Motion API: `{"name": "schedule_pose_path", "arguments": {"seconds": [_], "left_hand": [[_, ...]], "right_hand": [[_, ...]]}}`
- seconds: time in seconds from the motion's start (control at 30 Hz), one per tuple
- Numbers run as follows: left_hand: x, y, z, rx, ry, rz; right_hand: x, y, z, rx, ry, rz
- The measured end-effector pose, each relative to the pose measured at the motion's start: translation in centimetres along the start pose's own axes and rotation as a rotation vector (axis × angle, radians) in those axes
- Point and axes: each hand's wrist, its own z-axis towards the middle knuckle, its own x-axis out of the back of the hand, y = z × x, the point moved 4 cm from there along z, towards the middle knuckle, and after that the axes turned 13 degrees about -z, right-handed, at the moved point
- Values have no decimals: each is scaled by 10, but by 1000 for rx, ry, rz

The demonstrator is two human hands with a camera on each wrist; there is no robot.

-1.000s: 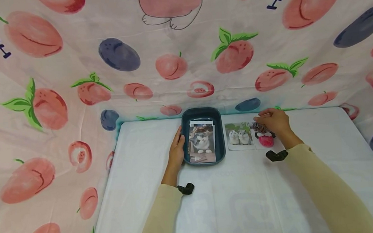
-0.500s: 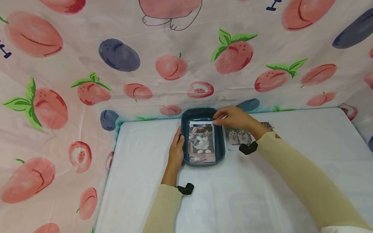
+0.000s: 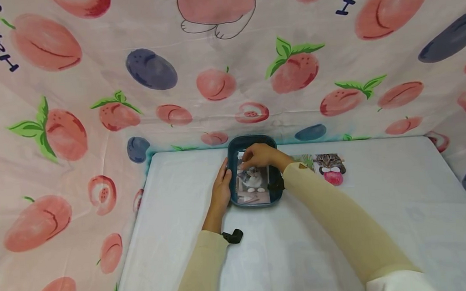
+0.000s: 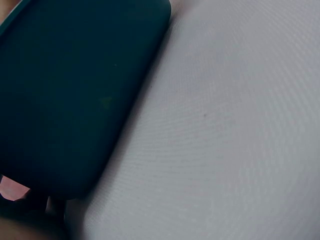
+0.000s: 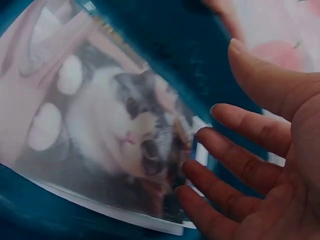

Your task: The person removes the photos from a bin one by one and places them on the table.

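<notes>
A dark teal tray (image 3: 253,139) stands at the far middle of the white table (image 3: 290,250), holding a stack of photos topped by a cat photo (image 3: 254,181). My left hand (image 3: 221,187) lies with straight fingers against the tray's left wall (image 4: 70,90). My right hand (image 3: 258,158) hovers over the tray's far end. In the right wrist view its fingers (image 5: 235,165) are spread and relaxed, their tips at the edge of the cat photo (image 5: 110,135). They pinch nothing that I can see.
Right of the tray lies a photo of a cat with a red ball (image 3: 330,169). Beside it a second photo (image 3: 305,160) is mostly hidden by my right sleeve. A peach-print cloth (image 3: 227,73) hangs behind and at both sides.
My right hand has moved left, from the photos lying on the table to above the tray's far end. The left hand has stayed against the tray.
</notes>
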Motion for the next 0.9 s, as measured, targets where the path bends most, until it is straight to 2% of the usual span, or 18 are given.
{"name": "schedule_pose_path", "arguments": {"seconds": [0.27, 0.53, 0.9], "left_hand": [[-1, -5, 1, -11, 12, -11], [-1, -5, 1, -30, 7, 28], [1, -3, 1, -56, 18, 45]], "right_hand": [[-10, 1, 8, -49, -36, -29], [-11, 5, 8, -34, -25, 0], [-9, 2, 0, 15, -40, 203]]}}
